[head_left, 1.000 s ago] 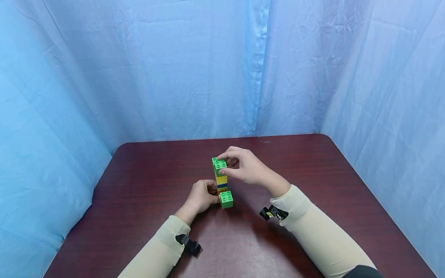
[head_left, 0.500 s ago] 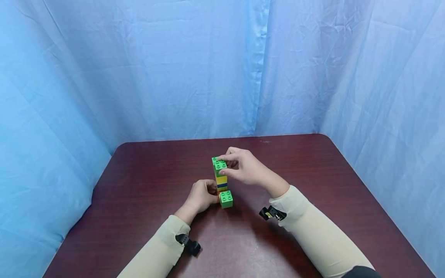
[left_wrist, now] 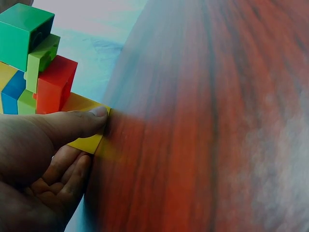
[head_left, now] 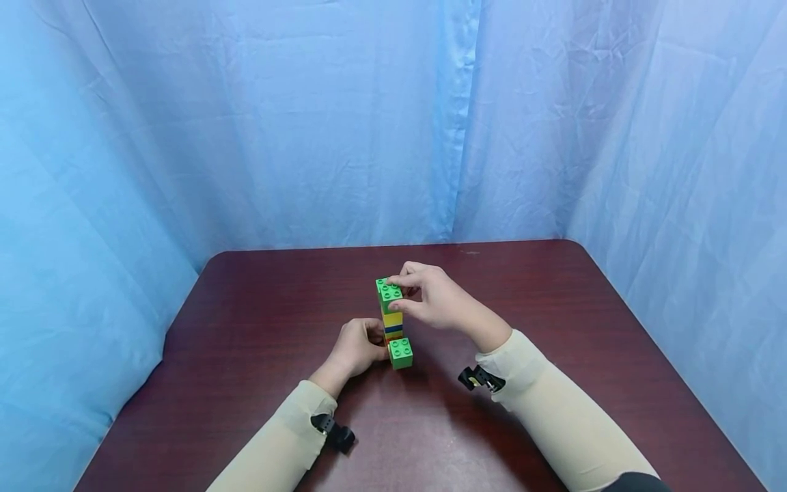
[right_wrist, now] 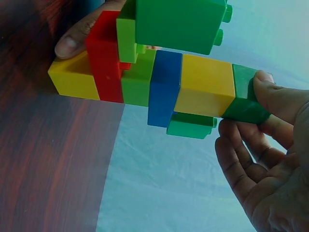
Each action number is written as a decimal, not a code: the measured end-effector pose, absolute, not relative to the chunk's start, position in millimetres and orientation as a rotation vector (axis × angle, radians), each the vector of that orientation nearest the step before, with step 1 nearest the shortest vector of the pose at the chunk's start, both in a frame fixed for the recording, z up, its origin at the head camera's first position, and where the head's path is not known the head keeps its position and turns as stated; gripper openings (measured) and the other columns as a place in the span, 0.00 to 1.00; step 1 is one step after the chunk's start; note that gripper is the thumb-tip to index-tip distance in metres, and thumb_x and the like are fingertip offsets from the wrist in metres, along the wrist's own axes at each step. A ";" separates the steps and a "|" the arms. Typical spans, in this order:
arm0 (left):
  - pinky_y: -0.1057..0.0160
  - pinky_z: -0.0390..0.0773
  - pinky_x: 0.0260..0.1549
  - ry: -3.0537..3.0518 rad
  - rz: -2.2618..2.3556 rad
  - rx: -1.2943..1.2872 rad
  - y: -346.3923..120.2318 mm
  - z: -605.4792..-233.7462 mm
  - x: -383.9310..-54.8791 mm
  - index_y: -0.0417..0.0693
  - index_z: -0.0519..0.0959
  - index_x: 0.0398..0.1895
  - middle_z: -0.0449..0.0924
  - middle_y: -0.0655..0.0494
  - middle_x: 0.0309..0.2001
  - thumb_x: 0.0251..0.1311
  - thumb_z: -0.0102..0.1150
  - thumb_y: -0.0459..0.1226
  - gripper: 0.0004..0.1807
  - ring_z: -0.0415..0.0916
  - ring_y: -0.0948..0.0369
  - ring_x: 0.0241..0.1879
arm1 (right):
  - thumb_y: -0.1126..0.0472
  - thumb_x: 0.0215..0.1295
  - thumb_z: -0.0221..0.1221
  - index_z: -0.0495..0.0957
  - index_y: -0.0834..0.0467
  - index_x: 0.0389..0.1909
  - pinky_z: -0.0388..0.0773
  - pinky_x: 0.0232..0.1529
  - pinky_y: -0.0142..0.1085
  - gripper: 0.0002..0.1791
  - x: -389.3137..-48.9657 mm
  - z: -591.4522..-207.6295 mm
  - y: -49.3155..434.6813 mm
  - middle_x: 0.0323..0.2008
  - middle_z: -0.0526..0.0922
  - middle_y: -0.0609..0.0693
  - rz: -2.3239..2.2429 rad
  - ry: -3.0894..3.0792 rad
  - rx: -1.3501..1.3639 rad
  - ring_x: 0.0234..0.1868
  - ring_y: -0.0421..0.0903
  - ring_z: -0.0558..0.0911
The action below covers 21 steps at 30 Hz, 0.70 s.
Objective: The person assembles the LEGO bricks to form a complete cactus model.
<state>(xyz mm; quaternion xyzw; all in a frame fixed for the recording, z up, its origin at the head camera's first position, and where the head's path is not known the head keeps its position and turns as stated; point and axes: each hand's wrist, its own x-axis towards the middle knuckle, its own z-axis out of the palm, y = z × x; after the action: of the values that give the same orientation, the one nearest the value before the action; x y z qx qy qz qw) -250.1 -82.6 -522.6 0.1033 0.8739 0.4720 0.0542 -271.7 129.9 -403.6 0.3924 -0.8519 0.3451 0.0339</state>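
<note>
A stack of toy building bricks stands upright on the table between my hands. In the head view my left hand [head_left: 353,348] is at its foot, gripping the yellow bottom brick [left_wrist: 91,145] between thumb and fingers. My right hand [head_left: 439,297] pinches the green top brick [head_left: 390,301]. In the right wrist view, a red brick [right_wrist: 107,63], a light green brick [right_wrist: 137,82], a blue brick [right_wrist: 165,89] and a yellow brick [right_wrist: 205,84] lie between the ends. A larger green brick [right_wrist: 178,26] sticks out on the near side, and a smaller green brick [right_wrist: 189,126] opposite.
The dark red-brown table [head_left: 270,294] extends around the stack on all sides. Light blue curtains [head_left: 344,137] hang behind the table and along both sides. A small black camera [head_left: 339,437] sits on the left wrist and another camera [head_left: 470,378] on the right.
</note>
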 end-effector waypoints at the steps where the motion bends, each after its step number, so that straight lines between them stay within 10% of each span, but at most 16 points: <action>1: 0.59 0.85 0.41 2.656 1.435 0.314 -82.4 -522.9 -250.3 0.50 0.89 0.38 0.88 0.62 0.34 0.48 0.83 0.32 0.14 0.84 0.64 0.37 | 0.57 0.68 0.71 0.82 0.60 0.64 0.76 0.31 0.35 0.26 -271.5 -403.2 129.9 0.36 0.75 0.53 1.054 -2.620 1.207 0.33 0.48 0.75; 21: 0.58 0.85 0.41 2.651 1.451 0.318 -82.9 -524.0 -249.0 0.50 0.89 0.37 0.87 0.62 0.33 0.47 0.84 0.32 0.14 0.83 0.65 0.37 | 0.57 0.69 0.70 0.82 0.58 0.65 0.80 0.36 0.38 0.25 -267.4 -406.1 129.8 0.38 0.76 0.50 1.068 -2.648 1.175 0.37 0.48 0.77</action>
<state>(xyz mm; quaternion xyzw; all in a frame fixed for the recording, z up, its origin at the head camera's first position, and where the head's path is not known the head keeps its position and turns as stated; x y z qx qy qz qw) -249.0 -82.9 -524.0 0.1044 0.8713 0.4767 0.0513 -267.4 129.8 -406.1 0.3805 -0.8573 0.3458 0.0269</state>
